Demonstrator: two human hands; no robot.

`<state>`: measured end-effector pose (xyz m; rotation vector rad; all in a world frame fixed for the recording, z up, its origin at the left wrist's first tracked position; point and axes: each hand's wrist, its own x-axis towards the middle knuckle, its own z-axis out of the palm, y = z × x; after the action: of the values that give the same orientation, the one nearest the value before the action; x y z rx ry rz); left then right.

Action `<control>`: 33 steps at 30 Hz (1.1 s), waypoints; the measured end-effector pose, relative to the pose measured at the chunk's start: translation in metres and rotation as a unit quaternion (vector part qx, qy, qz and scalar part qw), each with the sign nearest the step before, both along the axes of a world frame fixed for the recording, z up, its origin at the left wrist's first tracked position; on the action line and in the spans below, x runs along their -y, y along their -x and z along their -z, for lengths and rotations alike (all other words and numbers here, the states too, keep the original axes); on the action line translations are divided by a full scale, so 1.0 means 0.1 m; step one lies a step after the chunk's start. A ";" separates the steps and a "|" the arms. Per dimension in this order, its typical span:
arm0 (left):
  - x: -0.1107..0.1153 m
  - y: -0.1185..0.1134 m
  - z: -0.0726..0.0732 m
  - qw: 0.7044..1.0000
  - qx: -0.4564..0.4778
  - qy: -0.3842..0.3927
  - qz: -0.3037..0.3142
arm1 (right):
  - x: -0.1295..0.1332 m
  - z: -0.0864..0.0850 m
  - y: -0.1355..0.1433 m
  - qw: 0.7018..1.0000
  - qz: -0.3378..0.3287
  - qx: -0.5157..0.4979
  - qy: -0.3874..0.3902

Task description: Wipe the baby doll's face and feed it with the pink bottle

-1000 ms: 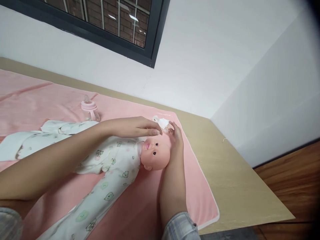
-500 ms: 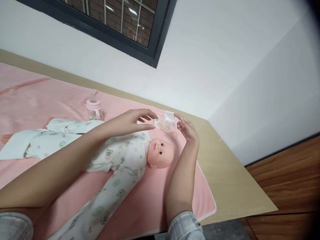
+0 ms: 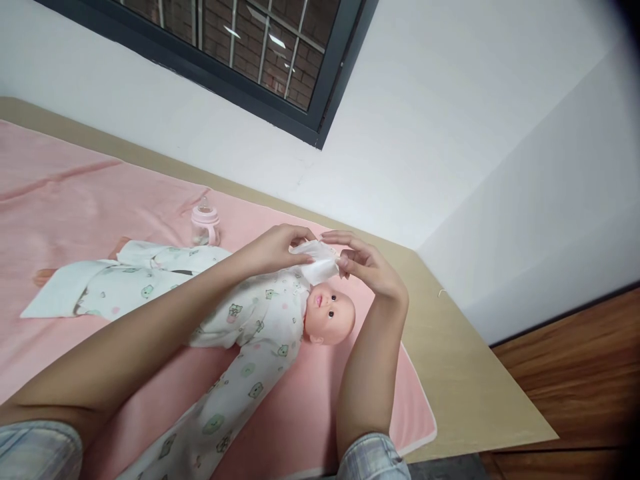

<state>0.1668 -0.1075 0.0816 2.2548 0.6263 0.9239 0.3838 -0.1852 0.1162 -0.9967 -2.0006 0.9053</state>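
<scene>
Just above the doll's head, a thin white packet point(image 3: 320, 262) is stretched between both hands. My left hand point(image 3: 286, 248) pinches its left side between thumb and fingers. On the right side, my right hand point(image 3: 367, 261) grips the packet's edge with thumb and bent fingers. The doll point(image 3: 330, 315) lies on its back on a pink blanket point(image 3: 295, 413), face up, in a white printed outfit. My left forearm crosses over its body. What the packet contains cannot be made out.
A pink-lidded baby bottle point(image 3: 205, 223) stands on the blanket behind the doll's legs. The wooden tabletop point(image 3: 450, 373) shows at the right and along the wall. A dark-framed window point(image 3: 320, 127) is above, and wooden panels point(image 3: 585, 360) are at the far right.
The white packet has come up off the blanket into both hands. My hands have moved closer together, and their fingers have closed on it. The view has shifted slightly.
</scene>
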 end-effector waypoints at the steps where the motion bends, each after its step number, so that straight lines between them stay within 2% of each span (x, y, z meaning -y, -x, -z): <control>1: -0.01 0.01 -0.01 1.000 0.012 0.010 0.005 | 0.00 0.01 0.01 1.000 0.027 0.002 0.005; 4: -0.01 0.04 -0.04 0.998 0.039 0.038 0.015 | -0.04 0.04 0.01 0.996 0.081 0.033 0.034; 7: -0.03 0.06 -0.04 0.996 0.045 0.071 0.029 | -0.09 0.08 0.00 0.993 0.090 0.058 0.049; 13: -0.07 0.07 -0.01 0.984 0.046 0.141 0.095 | -0.12 0.08 -0.02 0.991 0.110 0.065 0.025; 19: -0.06 0.08 -0.02 0.992 -0.036 0.104 0.055 | -0.10 0.06 -0.01 0.993 0.112 0.033 0.004; 24: -0.05 0.08 -0.02 0.992 -0.056 0.084 0.069 | -0.09 0.05 0.00 0.993 0.114 0.016 0.000; 33: -0.01 0.07 -0.01 0.986 -0.050 0.125 0.096 | -0.08 0.05 0.03 0.996 0.089 -0.022 0.007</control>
<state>0.1600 -0.1069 0.0827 2.1005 0.5255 0.6061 0.3808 -0.1771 0.1110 -1.1346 -1.8383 0.8382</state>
